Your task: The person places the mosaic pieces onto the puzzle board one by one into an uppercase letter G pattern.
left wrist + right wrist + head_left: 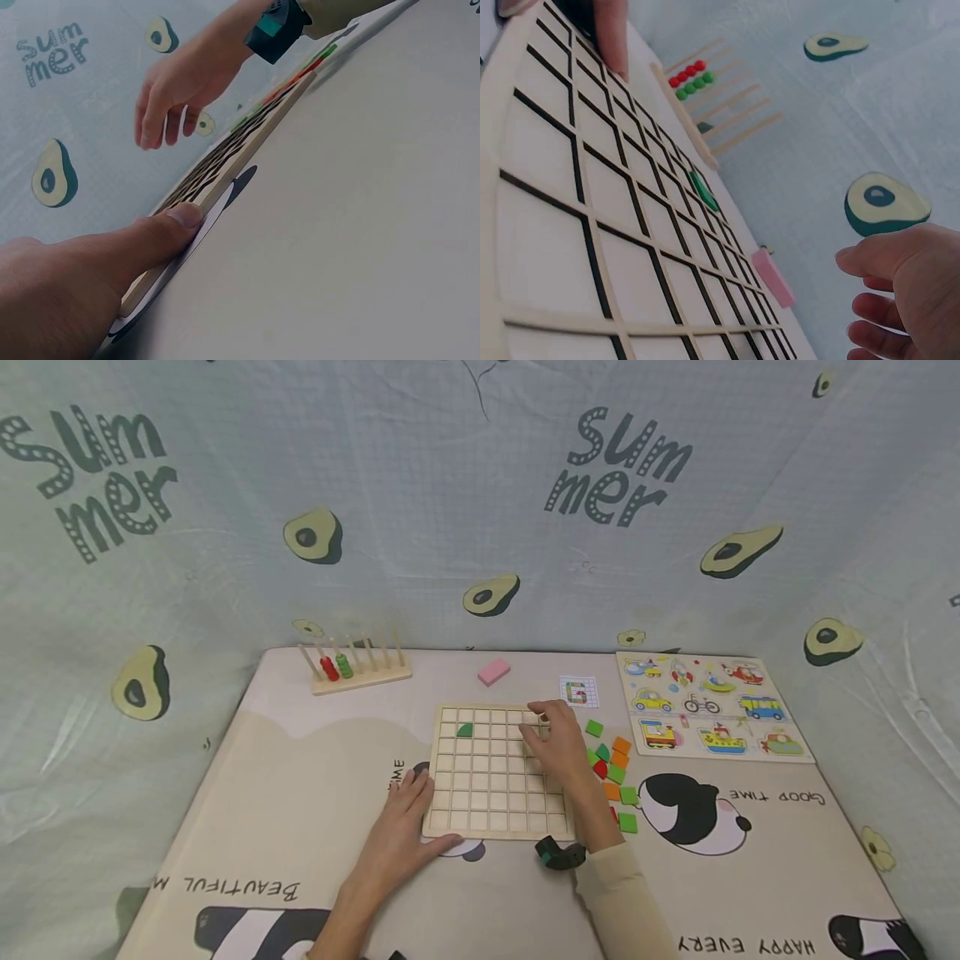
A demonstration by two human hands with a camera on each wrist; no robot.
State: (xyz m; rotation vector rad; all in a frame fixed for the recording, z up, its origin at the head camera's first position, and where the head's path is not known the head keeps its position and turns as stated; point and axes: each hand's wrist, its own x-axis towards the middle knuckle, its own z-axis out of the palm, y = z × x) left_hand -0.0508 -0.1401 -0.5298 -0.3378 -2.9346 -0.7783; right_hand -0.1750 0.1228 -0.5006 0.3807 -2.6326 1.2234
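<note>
A square wooden grid board (pixel 482 783) lies on the table, with a green quarter-round piece (pixel 465 730) in one cell near its far left corner. The left hand (pixel 401 822) rests at the board's near left corner, fingers along the left edge and thumb (pixel 176 225) on the front edge. Raised over the board's far right part is the right hand (pixel 557 747), its fingers loosely bent and nothing between them. Green, orange and red pieces (pixel 621 758) are scattered beside the board's right edge, some partly hidden by the right forearm.
Behind the board are a pink block (pixel 494 672) and a small pattern card (pixel 579 692). A wooden peg rack (pixel 362 681) with red and green beads stands at the back left. A vehicle picture puzzle (pixel 712 706) lies at the back right.
</note>
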